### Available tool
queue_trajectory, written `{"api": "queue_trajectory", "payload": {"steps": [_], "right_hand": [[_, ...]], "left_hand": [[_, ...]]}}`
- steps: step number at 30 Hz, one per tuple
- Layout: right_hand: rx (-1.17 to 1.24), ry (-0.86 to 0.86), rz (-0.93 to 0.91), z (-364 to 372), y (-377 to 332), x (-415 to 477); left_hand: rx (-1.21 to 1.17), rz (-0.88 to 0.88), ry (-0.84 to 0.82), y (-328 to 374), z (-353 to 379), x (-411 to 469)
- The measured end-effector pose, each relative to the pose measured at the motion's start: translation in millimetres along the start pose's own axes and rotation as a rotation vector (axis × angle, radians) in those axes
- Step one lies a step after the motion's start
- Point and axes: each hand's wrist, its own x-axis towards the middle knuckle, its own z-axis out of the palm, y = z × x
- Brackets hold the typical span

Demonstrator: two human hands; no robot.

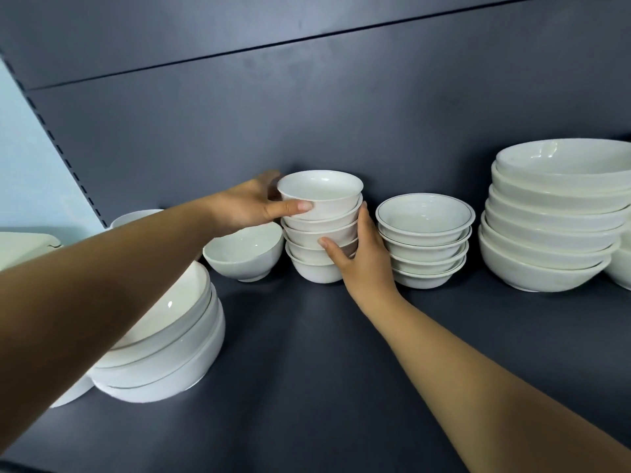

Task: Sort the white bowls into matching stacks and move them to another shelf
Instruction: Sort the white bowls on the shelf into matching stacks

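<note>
Dark grey shelving fills the view: a flat shelf (324, 370) under a matching back panel (307, 114), with white bowls ranged along it.

The left hand (246, 208) grips the top bowl (321, 191) of the small plain stack (317, 247). Its thumb is pressed to the near wall just under the rim, and the fingers reach round the far side, where blur makes their exact curl hard to read. The right hand (365, 257) clasps the same stack lower down, thumb across the front of the lower bowls and fingers wrapped round its right flank.

Sorting looks well advanced. Just beyond the right hand's knuckles stands the line-rimmed stack (425, 240), and well past that the large stack (553, 227), each of matching bowls. Below the left thumb a single tilted bowl (244, 250) lies loose, touching or nearly touching the held stack. Under the left forearm sits a leaning stack of wide bowls (164, 336).

What seems left is to seat or lift the top bowl, place the loose one, and carry the stacks off. Whether this shelf is the source or the destination cannot be told.
</note>
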Motion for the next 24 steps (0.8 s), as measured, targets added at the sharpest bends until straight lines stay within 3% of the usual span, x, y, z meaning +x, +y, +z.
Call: {"api": "queue_trajectory", "payload": {"steps": [4,8,12,17,21,24], "right_hand": [[-0.030,0.010,-0.020,3,0,-11],[-0.076,0.017,-0.096,2,-11,-27],[-0.074,0.146,-0.290,2,-21,-38],[0.059,0.062,-0.451,9,-46,-60],[0.287,-0.247,-0.215,25,-78,-87],[0.410,-0.457,0.035,38,-94,-96]], "left_hand": [[-0.416,0.007,0.238,19,-3,-45],[-0.574,0.150,0.623,31,7,-122],[-0.521,0.189,0.905,18,33,-187],[-0.443,0.054,1.123,-21,63,-232],[-0.389,-0.119,1.138,-53,68,-241],[-0.432,-0.222,1.052,-61,67,-237]]}}
